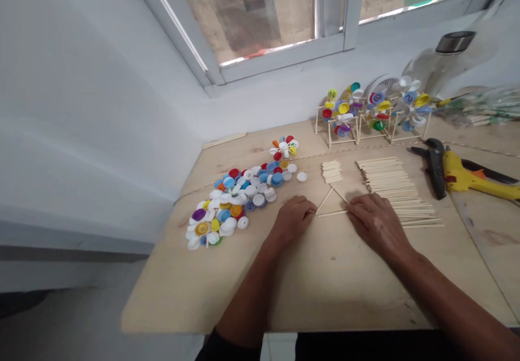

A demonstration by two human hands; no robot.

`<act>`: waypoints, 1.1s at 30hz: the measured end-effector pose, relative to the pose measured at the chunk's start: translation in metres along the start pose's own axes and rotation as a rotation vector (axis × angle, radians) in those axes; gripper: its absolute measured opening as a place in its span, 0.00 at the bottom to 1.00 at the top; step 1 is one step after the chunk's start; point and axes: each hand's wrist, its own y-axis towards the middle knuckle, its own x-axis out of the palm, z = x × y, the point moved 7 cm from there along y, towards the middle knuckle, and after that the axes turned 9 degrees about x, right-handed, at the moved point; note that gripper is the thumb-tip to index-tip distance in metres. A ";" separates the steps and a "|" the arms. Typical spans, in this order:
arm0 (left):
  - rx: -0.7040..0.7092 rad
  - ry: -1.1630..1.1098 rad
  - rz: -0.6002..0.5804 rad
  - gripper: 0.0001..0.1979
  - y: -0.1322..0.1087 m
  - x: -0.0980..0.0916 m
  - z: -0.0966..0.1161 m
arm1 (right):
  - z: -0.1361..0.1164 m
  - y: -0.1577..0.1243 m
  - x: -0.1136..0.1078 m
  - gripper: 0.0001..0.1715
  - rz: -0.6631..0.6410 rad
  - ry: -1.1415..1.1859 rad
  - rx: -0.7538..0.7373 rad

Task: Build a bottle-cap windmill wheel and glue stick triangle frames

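Note:
Three wooden sticks form a triangle (332, 213) on the wooden table, its tip pointing away from me. My left hand (293, 220) pinches its left corner, fingers closed together. At the right corner, the fingers of my right hand (376, 223) are pressed together on the stick ends. Just beyond the triangle lies a bundle of short sticks (332, 172). A wide row of long sticks (396, 185) lies beside and partly behind my right hand. To the left spreads a pile of coloured bottle caps (244, 187), with a cap flower (284, 146) behind it.
Several cap pinwheels on stick frames (343, 117) stand along the wall at the back right. A yellow glue gun (463, 174) and black-handled pliers (435, 166) lie at the right. A clear bottle (439, 68) stands behind. The table's edge (195, 331) is near me.

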 end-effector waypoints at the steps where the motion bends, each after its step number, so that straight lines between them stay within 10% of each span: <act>1: 0.005 0.003 -0.005 0.08 0.000 0.001 0.001 | 0.000 0.000 0.000 0.11 0.002 -0.001 -0.001; 33: -0.049 -0.029 -0.039 0.07 0.002 0.002 0.001 | 0.008 -0.001 0.005 0.09 -0.011 0.169 0.014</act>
